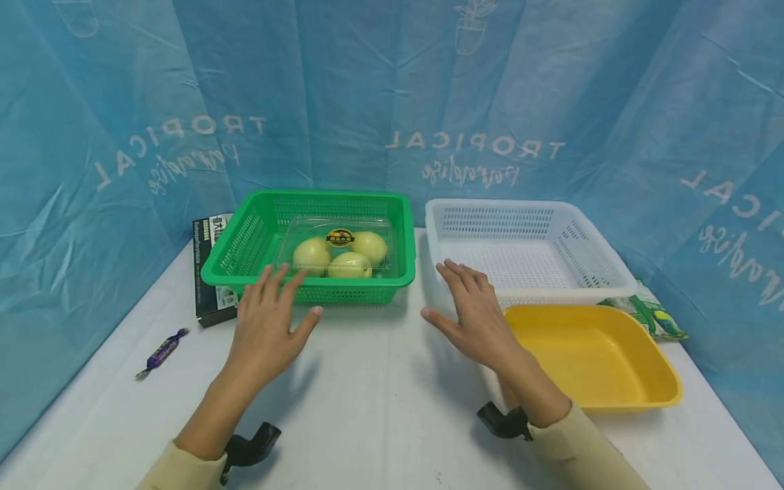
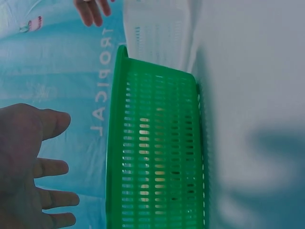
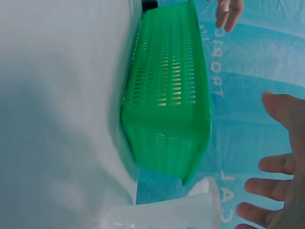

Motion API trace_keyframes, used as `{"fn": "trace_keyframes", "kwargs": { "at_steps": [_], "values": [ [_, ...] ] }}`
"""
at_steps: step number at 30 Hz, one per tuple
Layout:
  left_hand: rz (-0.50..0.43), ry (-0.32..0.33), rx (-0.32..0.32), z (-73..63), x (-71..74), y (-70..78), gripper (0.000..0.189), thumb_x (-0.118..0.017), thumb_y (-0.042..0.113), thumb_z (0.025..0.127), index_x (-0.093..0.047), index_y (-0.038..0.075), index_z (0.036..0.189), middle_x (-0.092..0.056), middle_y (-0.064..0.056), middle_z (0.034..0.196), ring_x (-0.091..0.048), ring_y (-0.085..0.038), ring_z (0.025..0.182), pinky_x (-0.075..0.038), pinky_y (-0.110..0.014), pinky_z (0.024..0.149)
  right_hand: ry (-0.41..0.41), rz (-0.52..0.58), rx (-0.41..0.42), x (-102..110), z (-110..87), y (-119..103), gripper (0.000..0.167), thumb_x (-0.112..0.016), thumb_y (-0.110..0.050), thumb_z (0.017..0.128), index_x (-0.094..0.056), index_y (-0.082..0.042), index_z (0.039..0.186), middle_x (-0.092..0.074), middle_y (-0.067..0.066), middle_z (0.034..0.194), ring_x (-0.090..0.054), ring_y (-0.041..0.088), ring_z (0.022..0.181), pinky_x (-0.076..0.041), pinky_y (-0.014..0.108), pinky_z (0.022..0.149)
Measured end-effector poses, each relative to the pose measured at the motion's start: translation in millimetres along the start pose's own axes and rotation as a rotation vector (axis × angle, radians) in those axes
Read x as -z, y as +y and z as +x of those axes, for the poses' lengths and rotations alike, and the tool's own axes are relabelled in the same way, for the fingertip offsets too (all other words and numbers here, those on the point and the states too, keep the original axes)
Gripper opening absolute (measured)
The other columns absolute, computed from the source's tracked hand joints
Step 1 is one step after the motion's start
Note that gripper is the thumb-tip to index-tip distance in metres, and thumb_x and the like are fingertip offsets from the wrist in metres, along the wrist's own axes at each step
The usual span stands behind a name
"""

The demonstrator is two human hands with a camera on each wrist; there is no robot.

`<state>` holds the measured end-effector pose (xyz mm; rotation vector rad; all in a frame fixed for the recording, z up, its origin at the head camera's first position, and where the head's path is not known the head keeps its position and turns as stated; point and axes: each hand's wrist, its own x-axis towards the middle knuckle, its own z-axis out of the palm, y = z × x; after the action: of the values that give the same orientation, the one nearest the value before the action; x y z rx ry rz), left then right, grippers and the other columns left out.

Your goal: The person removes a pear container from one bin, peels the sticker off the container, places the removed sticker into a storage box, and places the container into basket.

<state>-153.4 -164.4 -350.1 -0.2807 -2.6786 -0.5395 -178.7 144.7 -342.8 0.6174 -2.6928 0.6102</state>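
Observation:
My left hand (image 1: pixel 267 327) hovers over the table in front of the green basket (image 1: pixel 343 289), fingers spread and holding nothing. In the left wrist view its fingers (image 2: pixel 55 198) stand apart, beside the basket's slotted wall. Inside the basket lies a clear plastic box (image 1: pixel 288 238) with a dark label and three pale yellow-green round fruits (image 1: pixel 312 255). To the right, my right hand (image 1: pixel 474 316) is raised just before the white basket (image 1: pixel 527 296), its fingers extended and thumb out, gripping nothing. The right wrist view shows that hand's loose fingers (image 3: pixel 269 188) too.
A yellow tray (image 1: pixel 588 401) sits at the right, in front of the white basket. Behind it lies a green packet (image 1: pixel 658 316). On the left are a black box (image 1: pixel 211 299), partly under the green basket's rim, and a purple wrapped candy (image 1: pixel 162 354). A blue curtain (image 1: pixel 343 88) hangs behind.

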Motion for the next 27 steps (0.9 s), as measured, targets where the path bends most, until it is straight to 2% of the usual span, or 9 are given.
{"fn": "trace_keyframes", "kwargs": {
  "at_steps": [10, 19, 27],
  "values": [
    [-0.03, 0.101, 0.025, -4.6, 5.8, -11.4, 0.054, -0.059, 0.029, 0.091, -0.045, 0.005, 0.137, -0.041, -0.024, 0.141, -0.03, -0.045, 0.134, -0.024, -0.069, 0.102, 0.041, 0.11, 0.031, -6, 8.3, -3, 0.066, -0.062, -0.039, 0.089, -0.038, -0.008, 0.142, -0.041, 0.011, 0.146, -0.041, 0.03, 0.128, -0.038, 0.05, 0.105],
    [-0.083, 0.181, 0.038, -6.3, 10.6, -21.7, 0.046, -0.061, 0.021, 0.089, -0.05, 0.005, 0.131, -0.046, -0.021, 0.135, -0.036, -0.043, 0.128, -0.029, -0.066, 0.095, 0.03, 0.18, -0.012, -10, 12.8, -5, 0.062, -0.061, -0.037, 0.091, -0.039, -0.009, 0.142, -0.044, 0.01, 0.144, -0.041, 0.028, 0.132, -0.034, 0.047, 0.111],
    [-0.115, 0.253, 0.047, -5.5, 13.3, -30.0, 0.041, -0.061, 0.017, 0.087, -0.054, 0.003, 0.125, -0.05, -0.022, 0.129, -0.041, -0.041, 0.121, -0.033, -0.059, 0.088, -0.006, 0.247, -0.074, -13, 18.4, -11, 0.062, -0.059, -0.039, 0.091, -0.037, -0.013, 0.143, -0.042, 0.007, 0.146, -0.04, 0.026, 0.134, -0.036, 0.048, 0.111]
  ]
}}
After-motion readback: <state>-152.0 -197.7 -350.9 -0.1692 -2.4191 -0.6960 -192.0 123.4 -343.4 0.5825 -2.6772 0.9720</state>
